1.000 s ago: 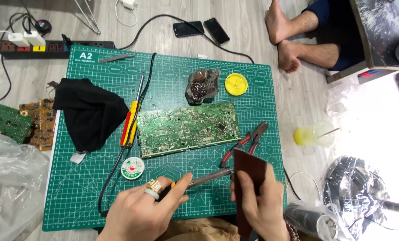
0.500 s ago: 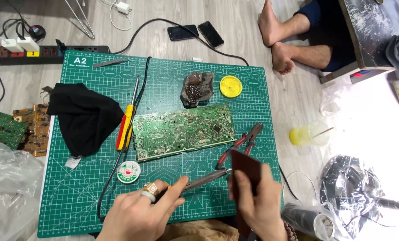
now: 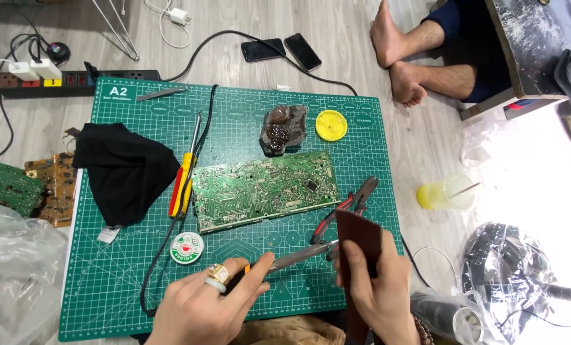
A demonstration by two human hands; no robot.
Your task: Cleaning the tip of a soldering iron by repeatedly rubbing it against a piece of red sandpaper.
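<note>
Green cutting mat (image 3: 247, 300) lay on wooden floor, circuit board (image 3: 263, 190) at centre. Left hand (image 3: 205, 306) pinched soldering iron (image 3: 298, 255) — tip met brown strip (image 3: 360, 246), contact point hard to make out. Right hand (image 3: 378, 291) clasped strip upright near mat's front edge — lower end cut off. Red pliers (image 3: 346, 207) partly hidden behind strip.

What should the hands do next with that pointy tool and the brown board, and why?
Probably slide the soldering iron's tip slightly right, onto the brown board. The left hand holds the iron aimed at the board's left edge, the right hand holds the board upright, and the tip looks at or just short of that edge.
</note>
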